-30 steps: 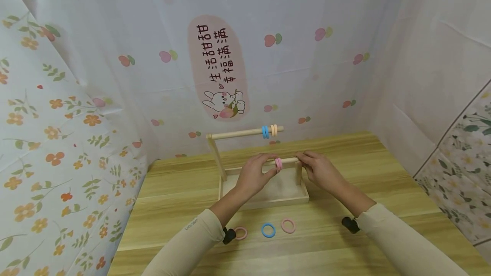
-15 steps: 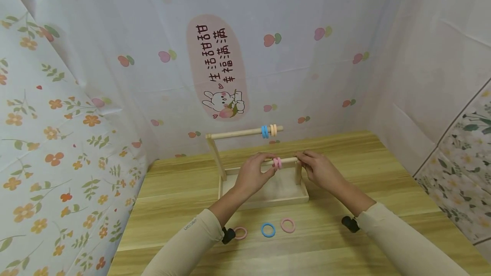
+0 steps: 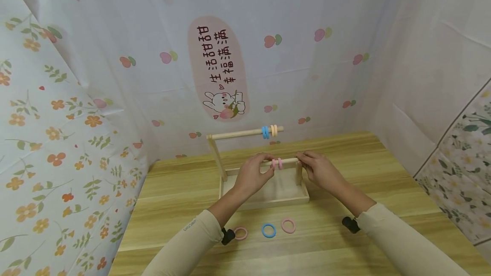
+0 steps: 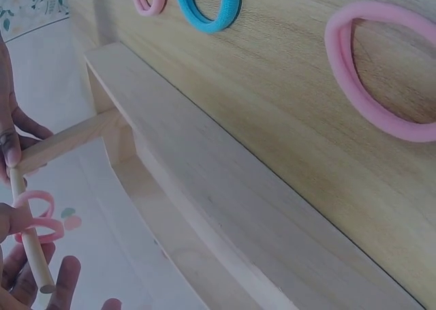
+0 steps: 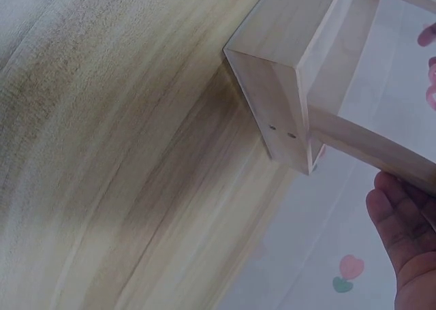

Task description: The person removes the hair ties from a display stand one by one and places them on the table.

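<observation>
A wooden rack stands on the table, with a tray base (image 3: 264,202) and two bars on posts. On the lower bar (image 3: 289,161) hang two pink hair ties (image 3: 280,163), slightly apart. My left hand (image 3: 248,177) pinches the left one between thumb and fingers; in the left wrist view the thumb lies on that pink hair tie (image 4: 49,236), near the bar's free end. My right hand (image 3: 317,169) grips the rack where the lower bar meets its short post (image 5: 368,145). The upper bar (image 3: 238,133) carries blue hair ties (image 3: 265,132) and peach hair ties (image 3: 274,130).
In front of the rack, a pink hair tie (image 3: 240,233), a blue hair tie (image 3: 268,230) and another pink hair tie (image 3: 288,225) lie on the wood-grain table (image 3: 326,242). A printed curtain (image 3: 299,76) hangs behind the table.
The two pink hair ties on the lower bar were side by side and now show a gap. My left hand has slid one slightly left; my right hand stays on the rack.
</observation>
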Tool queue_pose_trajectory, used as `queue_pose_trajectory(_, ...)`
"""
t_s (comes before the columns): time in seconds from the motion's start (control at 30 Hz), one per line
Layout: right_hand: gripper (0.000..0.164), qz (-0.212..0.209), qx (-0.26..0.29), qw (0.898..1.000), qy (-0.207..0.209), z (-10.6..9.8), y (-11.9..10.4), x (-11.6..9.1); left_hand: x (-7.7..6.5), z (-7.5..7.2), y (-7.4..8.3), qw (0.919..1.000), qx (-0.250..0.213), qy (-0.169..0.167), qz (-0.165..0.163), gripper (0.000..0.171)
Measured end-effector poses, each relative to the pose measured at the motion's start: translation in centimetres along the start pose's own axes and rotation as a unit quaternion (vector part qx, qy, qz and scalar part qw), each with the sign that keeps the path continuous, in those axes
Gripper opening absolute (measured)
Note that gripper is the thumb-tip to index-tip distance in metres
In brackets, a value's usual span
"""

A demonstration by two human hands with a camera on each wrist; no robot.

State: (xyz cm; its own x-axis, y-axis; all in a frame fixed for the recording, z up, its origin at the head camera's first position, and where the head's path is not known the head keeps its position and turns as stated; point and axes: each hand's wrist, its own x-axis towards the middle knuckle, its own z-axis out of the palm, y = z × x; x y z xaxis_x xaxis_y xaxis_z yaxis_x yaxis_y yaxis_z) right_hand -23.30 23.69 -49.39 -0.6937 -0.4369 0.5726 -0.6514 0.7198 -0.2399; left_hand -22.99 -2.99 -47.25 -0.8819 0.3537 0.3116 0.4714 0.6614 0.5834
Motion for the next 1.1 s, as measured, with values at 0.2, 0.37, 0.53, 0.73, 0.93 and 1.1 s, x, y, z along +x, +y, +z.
queue_pose_trajectory(0.2, 0.028, -0.006, 0.001, 1.000, 0.007, 0.1, 0.0, -0.1, -0.1, -0.1, -0.1, 0.9999, -0.004, 0.005, 0.011, 0.033)
queue_pose_trajectory(0.37, 0.030, -0.017, 0.004, 1.000, 0.021, 0.2, 0.0, -0.1, -0.2, -0.4, -0.2, 0.9997, 0.000, 0.015, 0.019, 0.030)
queue_pose_trajectory(0.53, 0.031, -0.020, 0.002, 1.000, 0.024, 0.3, 0.0, -0.2, -0.4, -0.6, -0.3, 0.9997, -0.003, 0.019, 0.017, 0.030)
queue_pose_trajectory(0.73, 0.030, -0.017, -0.001, 1.000, 0.019, 0.1, -0.1, -0.2, -0.6, -0.7, -0.6, 0.9996, 0.000, 0.022, 0.017, 0.030)
queue_pose_trajectory(0.93, 0.030, -0.011, -0.003, 1.000, 0.009, -0.1, -0.2, -0.2, -0.9, -1.0, -0.8, 0.9993, 0.003, 0.028, 0.022, 0.030)
queue_pose_trajectory(1.1, 0.029, -0.014, -0.004, 1.000, 0.014, 0.1, -0.1, -0.2, -1.1, -1.3, -0.9, 0.9994, 0.005, 0.031, 0.015, 0.032)
